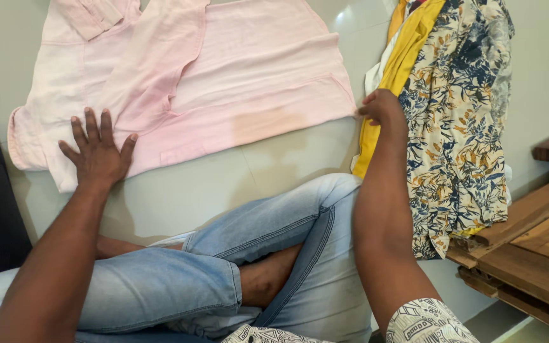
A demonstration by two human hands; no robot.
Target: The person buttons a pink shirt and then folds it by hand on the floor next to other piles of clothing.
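In the head view, we are looking down at a pale pink shirt (223, 82) lying flat on the light floor (179, 190), its sleeve folded across the body and its hem running from left to right in front of our crossed legs. The fabric is showing soft creases and a faint darker patch near the hem. We are pressing the left hand (98, 152) flat on the shirt's lower left corner, fingers spread wide and gripping nothing. We are reaching the right hand (381, 107) to the shirt's right hem corner, fingers curled and pinching the edge. A floral shirt (459, 121) and a yellow garment (401, 70) are lying just beside that hand, near wooden boards (528, 254).
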